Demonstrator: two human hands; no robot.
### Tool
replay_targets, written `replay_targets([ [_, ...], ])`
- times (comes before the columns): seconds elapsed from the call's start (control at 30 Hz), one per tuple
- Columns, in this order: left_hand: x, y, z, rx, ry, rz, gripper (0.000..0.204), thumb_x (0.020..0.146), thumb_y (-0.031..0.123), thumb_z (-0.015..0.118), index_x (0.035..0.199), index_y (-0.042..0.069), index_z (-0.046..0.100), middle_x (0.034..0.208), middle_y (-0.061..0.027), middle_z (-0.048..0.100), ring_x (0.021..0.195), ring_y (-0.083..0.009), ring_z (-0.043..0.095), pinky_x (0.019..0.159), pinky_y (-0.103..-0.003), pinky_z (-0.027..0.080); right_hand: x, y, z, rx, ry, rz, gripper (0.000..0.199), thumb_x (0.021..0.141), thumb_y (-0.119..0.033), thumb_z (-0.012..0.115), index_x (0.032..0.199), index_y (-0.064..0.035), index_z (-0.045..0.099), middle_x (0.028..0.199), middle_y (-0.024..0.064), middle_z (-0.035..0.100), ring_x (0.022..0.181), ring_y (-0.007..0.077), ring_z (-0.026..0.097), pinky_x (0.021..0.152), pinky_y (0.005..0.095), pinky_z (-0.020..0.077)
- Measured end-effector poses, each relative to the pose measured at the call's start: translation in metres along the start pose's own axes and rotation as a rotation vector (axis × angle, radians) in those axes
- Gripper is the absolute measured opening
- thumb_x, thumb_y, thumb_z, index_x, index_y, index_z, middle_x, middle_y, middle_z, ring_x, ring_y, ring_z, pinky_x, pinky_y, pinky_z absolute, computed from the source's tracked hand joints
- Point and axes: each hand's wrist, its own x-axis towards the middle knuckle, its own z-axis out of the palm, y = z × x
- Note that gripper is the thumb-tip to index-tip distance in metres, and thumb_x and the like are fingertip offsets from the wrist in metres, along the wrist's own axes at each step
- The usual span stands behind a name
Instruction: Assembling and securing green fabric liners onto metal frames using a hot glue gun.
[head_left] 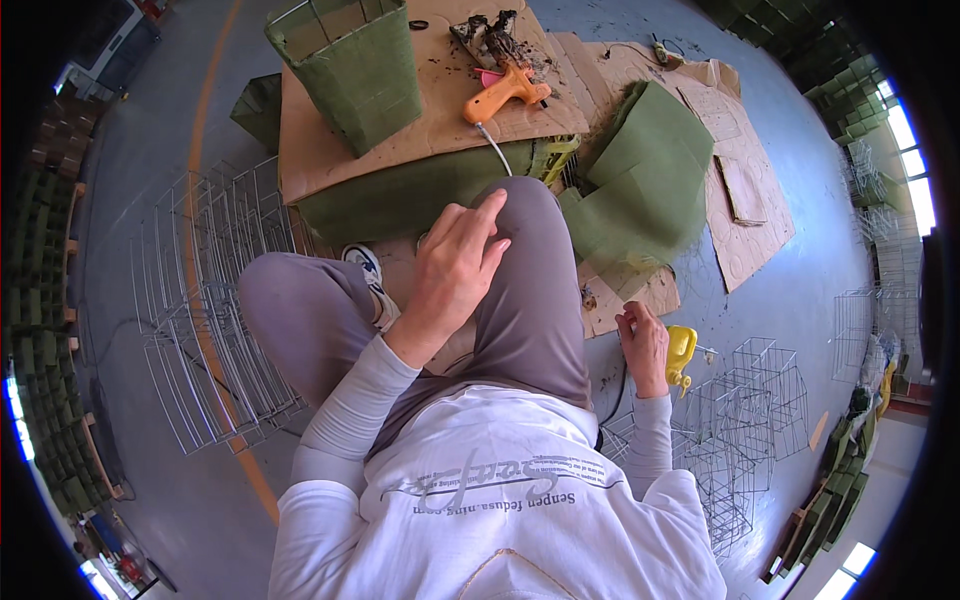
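Observation:
My left hand (455,265) is over my thighs, its fingers apart and nothing in them. Low on the right, my right hand (645,345) has its fingers closed at the lower corner of a large sheet of green fabric (650,170). The sheet spreads up and away from that hand and is blurred near the corner. Ahead, an orange glue gun (503,95) lies on a cardboard-topped work surface (450,120), its pale cord hanging over the edge. At that surface's left, a tall green fabric-covered box (355,80) stands open at the top, wire showing inside.
Wire frames stand in a cluster at left (215,310) and in another at right (745,420). A yellow plastic tool (681,352) is beside my right hand. Flattened cardboard (740,230) covers floor on the right. Dark glue-like residue (500,40) sits behind the glue gun.

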Motion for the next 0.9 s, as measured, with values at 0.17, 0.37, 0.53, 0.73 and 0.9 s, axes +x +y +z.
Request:
replay_targets([
  [0.17,0.009,0.002,0.002,0.111,-0.023,0.054,0.062,0.074,-0.006,0.075,0.132,0.002,0.054,0.081,-0.0068,0.057,0.077,-0.0229,0.056,0.071,-0.036,0.05,-0.001,0.003,0.001,-0.001,-0.008,0.002,0.018,0.086,-0.013,0.07,0.1,-0.0043,0.062,0.085,0.012,0.068,0.078,0.0285,0.068,0.069,0.0392,0.0505],
  [0.37,0.014,0.002,0.0,0.094,-0.044,0.034,0.06,0.076,-0.005,0.074,0.132,0.001,0.054,0.08,-0.0069,0.057,0.076,-0.0226,0.056,0.071,-0.036,0.049,-0.002,0.006,0.003,-0.009,-0.005,-0.013,0.018,0.086,-0.013,0.07,0.1,-0.0057,0.061,0.086,0.0106,0.067,0.078,0.0288,0.067,0.068,0.0392,0.0497],
  [0.53,0.01,-0.001,0.0,0.089,-0.063,0.032,0.06,0.076,-0.005,0.073,0.132,0.002,0.054,0.079,-0.0069,0.057,0.076,-0.0228,0.056,0.071,-0.037,0.049,-0.003,0.005,0.001,-0.007,-0.001,-0.019,0.018,0.086,-0.013,0.07,0.1,-0.0059,0.061,0.087,0.01,0.067,0.078,0.029,0.066,0.068,0.0392,0.0496],
  [0.73,0.012,-0.006,-0.006,0.086,-0.011,-0.032,0.061,0.074,-0.004,0.077,0.131,0.004,0.057,0.079,-0.0064,0.057,0.075,-0.0219,0.057,0.071,-0.036,0.05,-0.003,0.009,0.003,0.005,-0.003,-0.007,0.018,0.086,-0.013,0.07,0.099,-0.006,0.061,0.086,0.0102,0.066,0.078,0.0286,0.066,0.067,0.0393,0.0496],
  [0.9,0.01,0.002,-0.001,0.006,-0.033,-0.068,0.059,0.075,-0.006,0.074,0.131,0.004,0.056,0.079,-0.0068,0.057,0.075,-0.0218,0.057,0.071,-0.036,0.05,-0.002,0.005,0.003,-0.01,-0.016,0.008,0.018,0.086,-0.013,0.07,0.099,-0.0057,0.061,0.086,0.0104,0.066,0.078,0.0282,0.066,0.068,0.039,0.0497],
])
